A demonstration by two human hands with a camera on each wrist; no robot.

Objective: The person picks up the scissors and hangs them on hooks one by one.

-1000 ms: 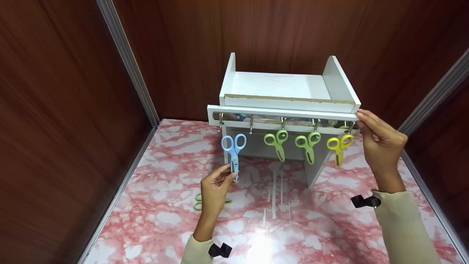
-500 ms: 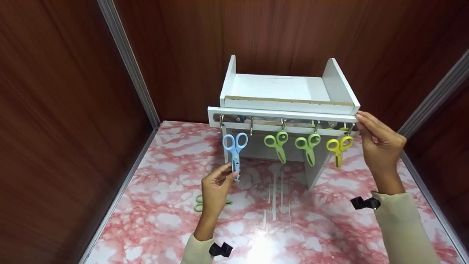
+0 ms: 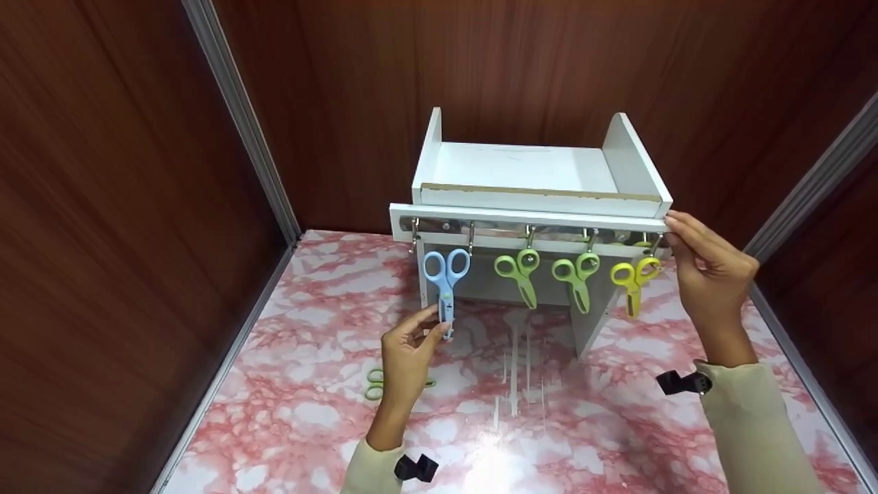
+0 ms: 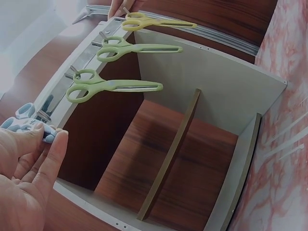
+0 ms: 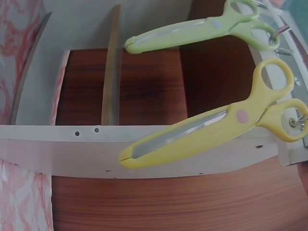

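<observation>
My left hand (image 3: 410, 350) pinches blue scissors (image 3: 447, 281) by the blade end, handle loops upward. The loops are just below and in front of the second hook from the left (image 3: 471, 237); whether they touch it I cannot tell. In the left wrist view, thumb and fingers hold the blue scissors (image 4: 29, 122). With fingertips and thumb, my right hand (image 3: 713, 264) holds the right end of the white hook rail (image 3: 439, 211). From its other hooks hang green scissors (image 3: 523, 278), a second green pair (image 3: 577, 281) and yellow scissors (image 3: 634, 287).
Behind the rail stands a white shelf unit (image 3: 638, 158) with raised sides. Another green pair of scissors (image 3: 374, 384) lies on the marbled red-and-white table (image 3: 309, 412), partly hidden by my left arm. The leftmost hook (image 3: 414, 235) bears nothing. Brown panels (image 3: 521, 62) enclose the table.
My left hand has moved the blue scissors slightly to the right, from near the leftmost hook to below the second. My right hand keeps its hold; the whole view has shifted slightly.
</observation>
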